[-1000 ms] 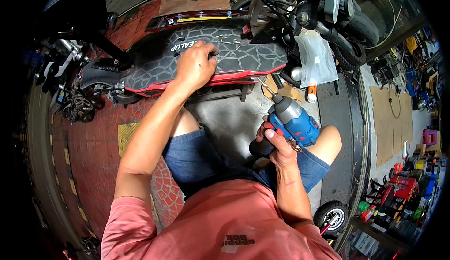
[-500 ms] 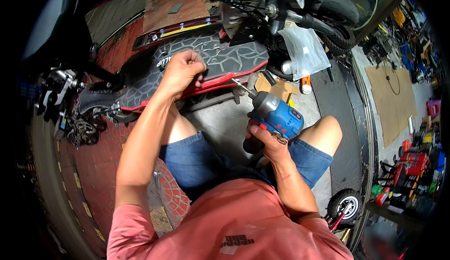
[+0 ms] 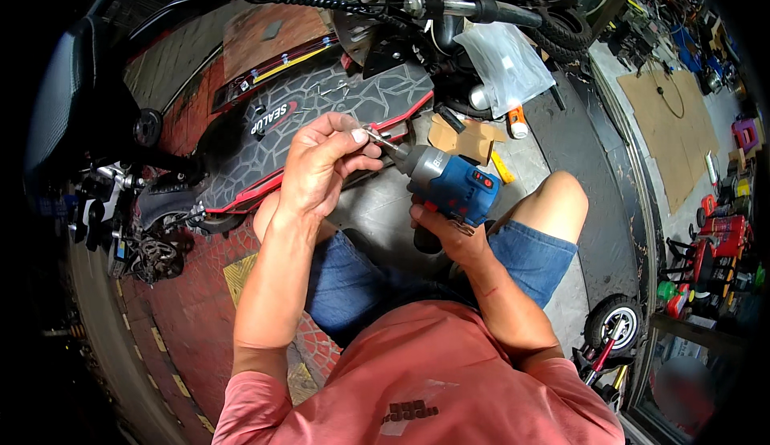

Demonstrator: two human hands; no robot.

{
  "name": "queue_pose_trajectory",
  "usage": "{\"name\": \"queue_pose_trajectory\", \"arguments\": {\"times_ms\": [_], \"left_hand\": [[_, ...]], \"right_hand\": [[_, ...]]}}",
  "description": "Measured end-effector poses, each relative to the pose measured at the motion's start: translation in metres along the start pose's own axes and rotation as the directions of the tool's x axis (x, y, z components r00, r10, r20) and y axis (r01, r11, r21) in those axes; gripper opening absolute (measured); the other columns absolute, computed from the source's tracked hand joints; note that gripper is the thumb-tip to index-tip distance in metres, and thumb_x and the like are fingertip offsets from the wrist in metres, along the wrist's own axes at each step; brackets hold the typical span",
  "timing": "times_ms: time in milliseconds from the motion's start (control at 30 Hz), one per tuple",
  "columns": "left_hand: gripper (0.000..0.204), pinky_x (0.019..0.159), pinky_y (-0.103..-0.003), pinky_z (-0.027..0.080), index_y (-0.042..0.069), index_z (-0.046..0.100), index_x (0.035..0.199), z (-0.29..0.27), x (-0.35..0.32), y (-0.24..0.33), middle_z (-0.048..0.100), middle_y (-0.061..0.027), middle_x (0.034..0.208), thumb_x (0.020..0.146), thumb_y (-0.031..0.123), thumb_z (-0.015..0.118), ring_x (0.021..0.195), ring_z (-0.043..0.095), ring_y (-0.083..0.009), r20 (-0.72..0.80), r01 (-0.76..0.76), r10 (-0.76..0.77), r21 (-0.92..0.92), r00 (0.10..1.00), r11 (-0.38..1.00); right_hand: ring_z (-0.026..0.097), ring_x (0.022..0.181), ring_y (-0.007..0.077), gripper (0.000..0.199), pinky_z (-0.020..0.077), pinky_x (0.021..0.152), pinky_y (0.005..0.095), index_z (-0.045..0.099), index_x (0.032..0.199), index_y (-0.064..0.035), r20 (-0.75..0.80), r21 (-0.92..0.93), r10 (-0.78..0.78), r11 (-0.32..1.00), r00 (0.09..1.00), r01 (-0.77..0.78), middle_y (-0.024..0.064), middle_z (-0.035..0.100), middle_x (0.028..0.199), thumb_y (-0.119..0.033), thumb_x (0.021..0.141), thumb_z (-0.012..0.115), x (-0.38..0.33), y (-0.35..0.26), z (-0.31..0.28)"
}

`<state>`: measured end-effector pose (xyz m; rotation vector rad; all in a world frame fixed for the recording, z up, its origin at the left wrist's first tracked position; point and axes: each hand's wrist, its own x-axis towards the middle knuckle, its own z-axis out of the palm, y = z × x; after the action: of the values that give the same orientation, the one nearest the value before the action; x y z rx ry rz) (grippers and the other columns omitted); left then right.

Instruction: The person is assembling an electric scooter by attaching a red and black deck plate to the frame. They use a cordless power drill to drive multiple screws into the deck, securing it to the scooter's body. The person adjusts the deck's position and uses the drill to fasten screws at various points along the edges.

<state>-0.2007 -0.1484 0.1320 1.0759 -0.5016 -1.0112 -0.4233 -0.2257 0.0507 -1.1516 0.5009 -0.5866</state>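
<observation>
We grip the blue cordless driver (image 3: 453,188) by its handle, right hand (image 3: 445,232) wrapped tight; it looks heavy, rigid; our left hand (image 3: 321,168) pinches its thin bit (image 3: 383,142), small and slippery.

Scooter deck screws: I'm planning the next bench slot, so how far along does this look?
Done: small screws lie loose on the scooter deck, apparently taken out. In hand: the right hand grips the blue cordless driver while the left hand pinches something small at its bit tip. Left: the deck panel is not lifted, and how many screws remain in it cannot be told.
</observation>
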Motion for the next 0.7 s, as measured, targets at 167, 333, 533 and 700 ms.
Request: {"name": "queue_pose_trajectory", "arguments": {"times_ms": [167, 333, 533, 700], "left_hand": [[0.009, 0.081, -0.032, 0.064, -0.002, 0.065, 0.102, 0.013, -0.002, -0.014, 0.074, -0.0117, 0.094, 0.099, 0.004, 0.073, 0.084, 0.075, -0.0187, -0.026, -0.198, 0.226, 0.388, 0.974, 0.900], [0.009, 0.082, -0.028, 0.060, -0.001, 0.069, 0.109, 0.022, 0.000, -0.034, 0.075, -0.0073, 0.098, 0.100, -0.001, 0.070, 0.087, 0.071, -0.0131, 0.077, -0.372, 0.440, 0.672, 0.895, 0.640], [0.012, 0.086, -0.030, 0.061, -0.003, 0.069, 0.113, 0.038, 0.021, -0.040, 0.076, -0.0104, 0.105, 0.102, 0.003, 0.069, 0.094, 0.074, -0.0167, 0.063, -0.266, 0.290, 0.618, 0.955, 0.740], [0.043, 0.100, -0.042, 0.053, 0.001, 0.069, 0.123, 0.034, 0.049, -0.042, 0.072, -0.0157, 0.121, 0.088, 0.022, 0.084, 0.115, 0.067, -0.0313, 0.592, -0.461, 0.395, 0.801, 0.702, -0.382]], "right_hand": [[0.067, 0.080, 0.0133, 0.028, 0.0554, 0.071, 0.0324, 0.071, 0.113, -0.0037, -0.059, -0.152, -0.135, 0.980, 0.989, 0.125, 0.0021, 0.072, 0.093, -0.012, 0.090, 0.085, -0.003, 0.011, -0.007], [0.071, 0.075, 0.0209, 0.026, 0.0559, 0.070, 0.0363, 0.073, 0.108, -0.0052, 0.005, -0.473, -0.429, 0.795, 0.903, 0.380, 0.0063, 0.073, 0.087, -0.019, 0.090, 0.085, 0.003, 0.015, -0.013], [0.068, 0.082, 0.0144, 0.026, 0.0545, 0.076, 0.0335, 0.071, 0.103, -0.0066, -0.183, -0.055, -0.289, 0.957, 0.940, 0.284, 0.0028, 0.072, 0.090, -0.018, 0.087, 0.087, 0.027, 0.051, -0.023], [0.070, 0.081, 0.0154, 0.021, 0.0571, 0.075, 0.0334, 0.073, 0.100, -0.0051, -0.358, 0.064, -0.304, 0.935, 0.883, 0.348, 0.0040, 0.075, 0.088, -0.017, 0.087, 0.085, 0.048, 0.071, -0.028]]}}
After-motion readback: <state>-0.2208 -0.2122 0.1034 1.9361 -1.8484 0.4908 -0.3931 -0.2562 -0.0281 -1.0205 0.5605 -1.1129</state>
